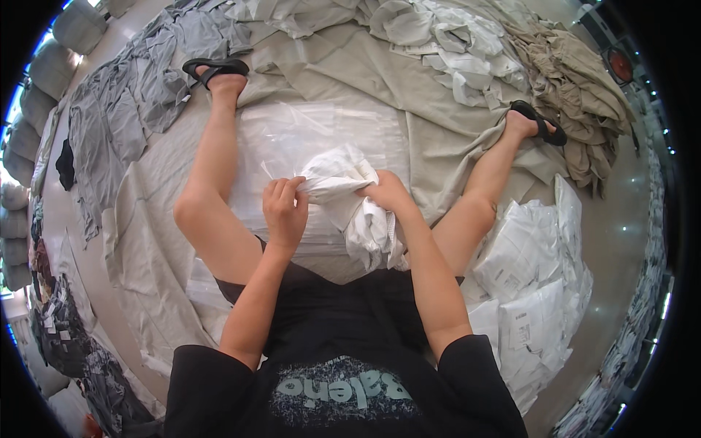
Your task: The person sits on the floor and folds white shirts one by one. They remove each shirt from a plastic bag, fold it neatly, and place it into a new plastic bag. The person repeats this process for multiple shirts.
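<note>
We see plain white on the crumpled cloth garment, and a milky, see-through white on the flat stack of clear plastic bags. The wide cloth sheet is beige. We count grey in one loose garment heap, white in another garment heap, and tan-brown in a third garment heap. Our short-sleeved T-shirt is black with pale grey-green speckled lettering; our open sandals are black.

likely a garment workroom: heaped grey clothes, plastic-bagged packets
</note>
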{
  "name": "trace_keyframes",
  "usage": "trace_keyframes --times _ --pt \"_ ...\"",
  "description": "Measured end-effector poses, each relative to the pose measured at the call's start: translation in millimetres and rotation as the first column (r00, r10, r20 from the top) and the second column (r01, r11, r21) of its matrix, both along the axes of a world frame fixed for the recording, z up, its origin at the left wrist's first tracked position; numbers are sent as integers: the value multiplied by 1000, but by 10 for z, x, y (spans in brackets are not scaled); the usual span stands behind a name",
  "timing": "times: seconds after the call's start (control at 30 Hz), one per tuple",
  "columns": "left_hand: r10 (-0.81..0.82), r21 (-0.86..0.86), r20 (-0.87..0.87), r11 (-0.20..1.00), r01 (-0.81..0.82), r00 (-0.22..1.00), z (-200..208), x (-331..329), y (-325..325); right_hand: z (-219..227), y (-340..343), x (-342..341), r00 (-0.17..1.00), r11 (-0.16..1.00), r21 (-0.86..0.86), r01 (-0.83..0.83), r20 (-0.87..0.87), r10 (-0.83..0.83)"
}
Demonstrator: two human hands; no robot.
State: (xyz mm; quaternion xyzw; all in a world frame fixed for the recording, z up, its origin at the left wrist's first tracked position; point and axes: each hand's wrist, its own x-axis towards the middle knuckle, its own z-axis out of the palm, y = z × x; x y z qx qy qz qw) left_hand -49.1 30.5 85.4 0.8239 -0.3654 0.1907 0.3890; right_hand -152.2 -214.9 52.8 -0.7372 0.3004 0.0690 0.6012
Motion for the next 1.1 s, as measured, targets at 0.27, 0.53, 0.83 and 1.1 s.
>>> trace_keyframes --times 0.27,0.53,0.83,1.1 --pt "-22 54 7 998 22 1000 -23 -165 -115 -117 -93 54 992 979 159 125 -50 -118" --pt "143 -6 -105 989 -145 984 -252 136 -53 -2 97 -21 957 891 352 287 -73 -279" --pt "-322 111 122 944 309 939 172 144 -453 243 721 109 981 896 -413 162 168 -100" --pt "-183 233 57 958 165 981 518 485 -226 239 737 109 883 937 -23 349 344 -321"
